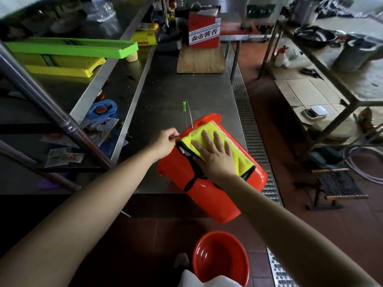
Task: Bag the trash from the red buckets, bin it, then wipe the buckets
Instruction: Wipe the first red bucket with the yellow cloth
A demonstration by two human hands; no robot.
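right hand: it is laid flat on a yellow cloth, palm down, with the fingers straight and spread a little; nothing is gripped, the cloth is only pressed.
left hand: it is closed at the left edge of the bucket, where the cloth corner lies; the fingertips are curled and pinched there, but whether the rim or the cloth is pinched cannot be told.
yellow cloth: it is spread over the upturned face of the bucket and has a black border, which hangs down the near side.
red bucket: a rectangular one, tipped on the front edge of the steel table, partly over the edge toward the person.
second red bucket: a round one, seen standing upright on the tiled floor below, well apart from the hands.
skewer with green handle: it is lying on the table just behind the tipped bucket.
red carton: it is placed on a wooden board at the far end of the table.
left shelf: a green tray is stacked over a yellow tray.
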